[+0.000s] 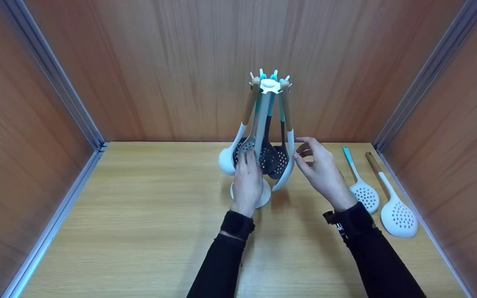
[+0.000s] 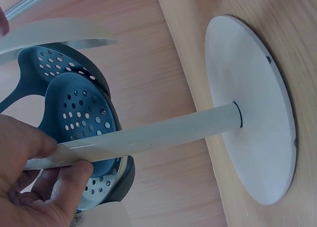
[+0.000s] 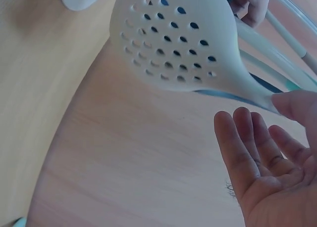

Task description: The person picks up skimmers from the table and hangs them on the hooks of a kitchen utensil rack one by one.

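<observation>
Left hand grips the rack pole; right hand open beside a white skimmer

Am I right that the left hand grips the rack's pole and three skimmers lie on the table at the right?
Not quite. The left hand does grip the pole, but only two skimmers lie on the table at the right, as the head view shows.
</observation>
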The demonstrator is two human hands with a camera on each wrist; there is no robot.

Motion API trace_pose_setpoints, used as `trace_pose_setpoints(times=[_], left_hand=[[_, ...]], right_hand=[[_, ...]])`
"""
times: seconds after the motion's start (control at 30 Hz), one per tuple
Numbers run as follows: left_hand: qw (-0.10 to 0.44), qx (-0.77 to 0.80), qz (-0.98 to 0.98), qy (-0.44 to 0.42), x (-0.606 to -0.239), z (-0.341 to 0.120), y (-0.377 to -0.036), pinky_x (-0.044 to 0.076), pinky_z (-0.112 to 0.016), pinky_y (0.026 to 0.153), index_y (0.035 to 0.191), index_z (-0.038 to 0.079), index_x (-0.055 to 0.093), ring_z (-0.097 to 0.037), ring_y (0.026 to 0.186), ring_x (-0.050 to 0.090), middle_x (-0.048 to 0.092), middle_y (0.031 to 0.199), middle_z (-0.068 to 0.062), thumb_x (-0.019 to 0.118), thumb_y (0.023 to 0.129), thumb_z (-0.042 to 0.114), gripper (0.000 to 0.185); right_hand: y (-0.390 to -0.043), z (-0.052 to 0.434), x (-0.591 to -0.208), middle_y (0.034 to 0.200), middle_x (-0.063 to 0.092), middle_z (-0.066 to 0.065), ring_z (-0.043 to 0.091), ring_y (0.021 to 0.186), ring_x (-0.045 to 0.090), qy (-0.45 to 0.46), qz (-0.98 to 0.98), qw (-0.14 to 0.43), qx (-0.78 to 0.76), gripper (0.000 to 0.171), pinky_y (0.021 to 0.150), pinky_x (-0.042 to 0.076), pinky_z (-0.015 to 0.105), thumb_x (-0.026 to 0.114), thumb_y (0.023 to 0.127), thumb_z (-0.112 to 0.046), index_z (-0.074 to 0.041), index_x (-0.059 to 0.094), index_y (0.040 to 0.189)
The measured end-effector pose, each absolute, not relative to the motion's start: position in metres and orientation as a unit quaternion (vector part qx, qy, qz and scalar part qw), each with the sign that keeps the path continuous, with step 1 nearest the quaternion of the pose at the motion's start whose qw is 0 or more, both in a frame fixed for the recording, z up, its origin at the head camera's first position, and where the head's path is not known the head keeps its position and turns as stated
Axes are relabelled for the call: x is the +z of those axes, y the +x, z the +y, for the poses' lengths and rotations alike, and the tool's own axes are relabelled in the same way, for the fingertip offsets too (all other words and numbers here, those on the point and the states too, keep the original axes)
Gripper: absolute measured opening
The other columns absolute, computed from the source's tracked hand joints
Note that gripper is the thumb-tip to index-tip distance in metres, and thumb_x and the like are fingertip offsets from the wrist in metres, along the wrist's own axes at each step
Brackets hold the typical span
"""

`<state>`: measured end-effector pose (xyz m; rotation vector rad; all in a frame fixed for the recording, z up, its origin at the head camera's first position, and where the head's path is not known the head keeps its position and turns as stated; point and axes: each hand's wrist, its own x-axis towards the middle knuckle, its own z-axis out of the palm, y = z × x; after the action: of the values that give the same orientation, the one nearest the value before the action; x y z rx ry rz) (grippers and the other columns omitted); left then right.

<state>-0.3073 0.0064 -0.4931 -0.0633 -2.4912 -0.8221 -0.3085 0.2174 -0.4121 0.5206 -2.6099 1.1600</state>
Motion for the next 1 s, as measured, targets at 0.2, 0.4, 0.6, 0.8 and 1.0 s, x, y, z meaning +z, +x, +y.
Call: trace_pose_setpoints(times=[0.2, 0.4, 0.6, 0.8, 1.0], left_hand=[[0.26, -0.302, -0.917, -0.022, -0.493, 0.006, -0.307, 0.074, -0.044, 0.101, 0.164, 0.0, 0.054, -0.034, 0.13, 0.077, 0.066, 0.153, -0.022, 0.068, 0.117, 0.006, 0.049], [0.281, -0.299, -0.911, -0.032, -0.495, 0.005, -0.307, 0.073, -0.044, 0.102, 0.161, -0.001, 0.055, -0.035, 0.128, 0.077, 0.068, 0.147, -0.022, 0.068, 0.116, 0.004, 0.046], [0.317, -0.294, -0.9, -0.051, -0.498, 0.005, -0.309, 0.072, -0.046, 0.102, 0.156, -0.005, 0.058, -0.036, 0.123, 0.078, 0.07, 0.143, -0.023, 0.067, 0.114, -0.002, 0.043], [0.307, -0.3, -0.902, -0.052, -0.498, 0.004, -0.309, 0.073, -0.044, 0.102, 0.159, -0.004, 0.056, -0.035, 0.124, 0.078, 0.068, 0.145, -0.023, 0.064, 0.116, 0.0, 0.043], [0.297, -0.304, -0.904, -0.048, -0.497, 0.004, -0.309, 0.073, -0.044, 0.104, 0.159, -0.003, 0.056, -0.035, 0.126, 0.077, 0.067, 0.149, -0.024, 0.064, 0.118, 0.002, 0.043]], right_hand=[[-0.312, 0.225, -0.414, 0.14, 0.074, 0.021, 0.041, 0.131, 0.078, 0.169, -0.893, 0.125, 0.397, 0.043, 0.102, 0.074, 0.057, 0.067, 0.119, -0.007, -0.004, 0.06, 0.161], [-0.318, 0.235, -0.417, 0.138, 0.074, 0.022, 0.042, 0.13, 0.078, 0.149, -0.9, 0.129, 0.388, 0.043, 0.102, 0.073, 0.059, 0.067, 0.118, -0.007, -0.003, 0.06, 0.161], [-0.324, 0.245, -0.423, 0.135, 0.075, 0.024, 0.044, 0.129, 0.079, 0.13, -0.908, 0.132, 0.375, 0.043, 0.103, 0.073, 0.059, 0.067, 0.118, -0.009, -0.001, 0.061, 0.16], [-0.33, 0.255, -0.429, 0.138, 0.072, 0.025, 0.045, 0.132, 0.077, 0.11, -0.913, 0.118, 0.376, 0.045, 0.106, 0.071, 0.06, 0.066, 0.119, -0.013, 0.0, 0.059, 0.161], [-0.334, 0.266, -0.436, 0.141, 0.07, 0.029, 0.048, 0.133, 0.075, 0.099, -0.913, 0.114, 0.379, 0.045, 0.11, 0.068, 0.062, 0.065, 0.119, -0.012, 0.003, 0.058, 0.161]])
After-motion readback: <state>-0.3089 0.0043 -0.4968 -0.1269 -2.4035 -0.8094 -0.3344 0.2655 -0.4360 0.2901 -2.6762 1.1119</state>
